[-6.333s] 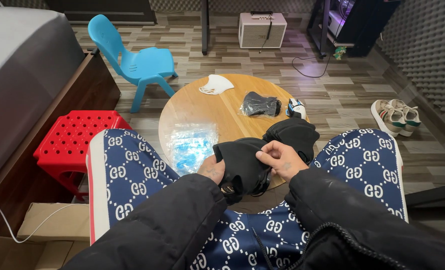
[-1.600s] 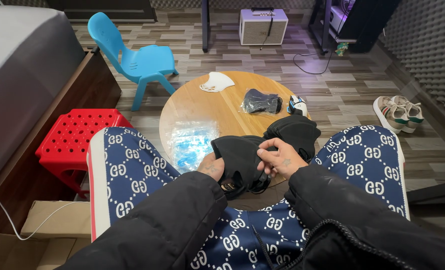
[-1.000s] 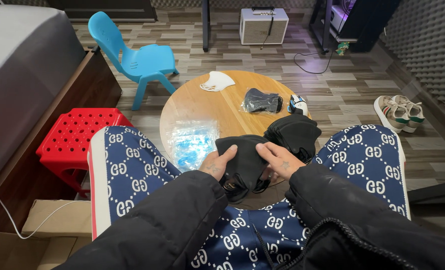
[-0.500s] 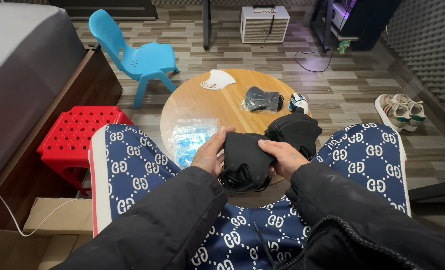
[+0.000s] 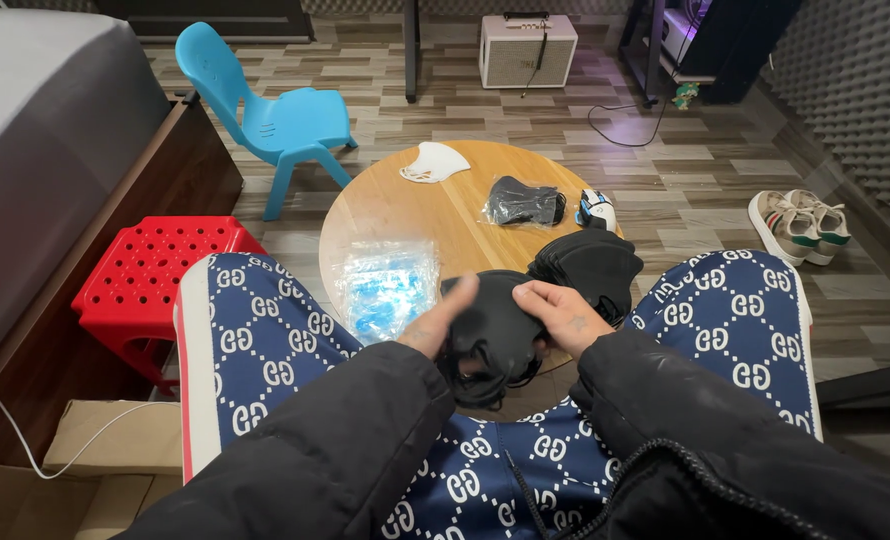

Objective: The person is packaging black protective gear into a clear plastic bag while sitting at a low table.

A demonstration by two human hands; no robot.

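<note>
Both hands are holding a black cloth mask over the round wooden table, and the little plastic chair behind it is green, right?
Not quite: the head view shows the little plastic chair is blue. Both hands, left hand and right hand, do hold the black cloth mask over the round wooden table.

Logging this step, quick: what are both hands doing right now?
Left hand: closed on the black face mask, gripping its left edge.
Right hand: closed on the same mask's right side.

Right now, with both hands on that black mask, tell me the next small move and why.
Probably lift the top black mask clear of the ones under it. Both the left hand and the right hand grip it over the table edge, with more black masks and loops bunched beneath, so separating one looks needed first. A pile of black masks sits just beyond.
</note>
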